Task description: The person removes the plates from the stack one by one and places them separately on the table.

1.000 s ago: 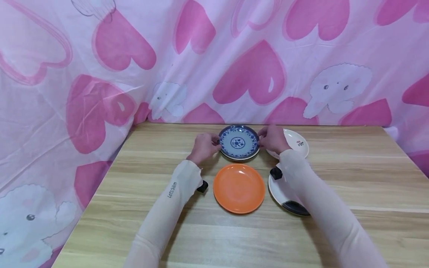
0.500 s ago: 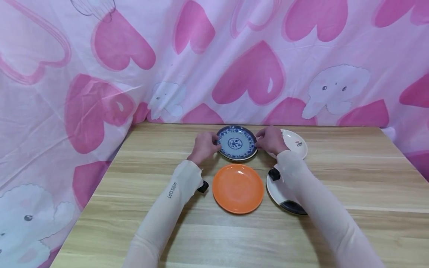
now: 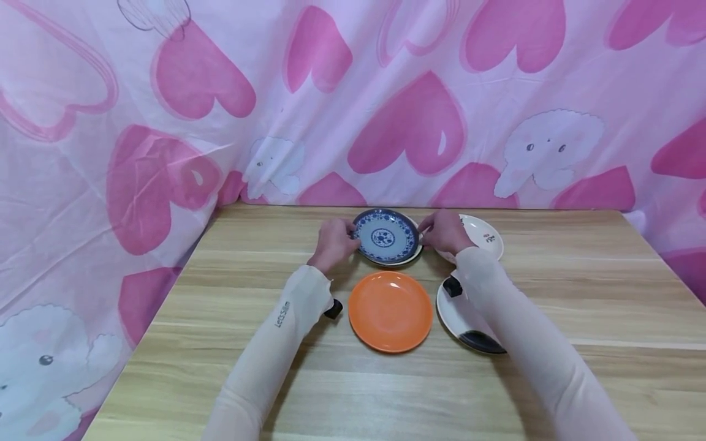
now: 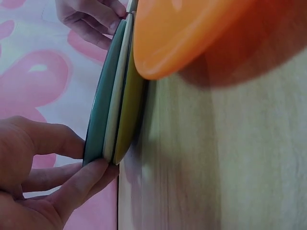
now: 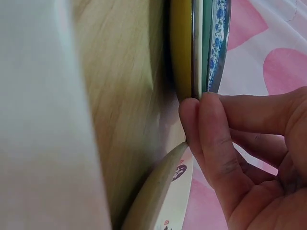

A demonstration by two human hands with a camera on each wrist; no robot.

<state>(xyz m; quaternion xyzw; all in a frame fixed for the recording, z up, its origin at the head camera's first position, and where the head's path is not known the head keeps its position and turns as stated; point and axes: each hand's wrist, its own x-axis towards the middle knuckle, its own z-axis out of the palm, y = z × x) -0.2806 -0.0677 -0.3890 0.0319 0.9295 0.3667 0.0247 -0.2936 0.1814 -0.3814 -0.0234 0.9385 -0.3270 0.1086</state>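
Note:
A blue-and-white patterned plate (image 3: 383,237) lies on top of a stack, offset left from the plates under it. Seen edge-on in the left wrist view, its teal side (image 4: 103,110) sits above a white plate (image 4: 118,91) and a yellow plate (image 4: 132,103). My left hand (image 3: 332,244) holds the stack's left rim, forefinger and thumb on the blue plate's edge. On the opposite side, my right hand (image 3: 445,231) has its fingertips (image 5: 211,108) bunched at the rim of the blue plate and the plates beneath.
An orange plate (image 3: 390,312) lies in front of the stack on the wooden table (image 3: 231,343). Right of it is a white plate with a black patch (image 3: 463,318), partly under the right sleeve. A white plate with small prints (image 3: 485,236) lies behind the right hand. Pink cloth (image 3: 408,128) hangs behind.
The blue-and-white plate has slid slightly left over the stack, so more of the white rim shows at its right. Both hands stay at its rim; the view shifts a little.

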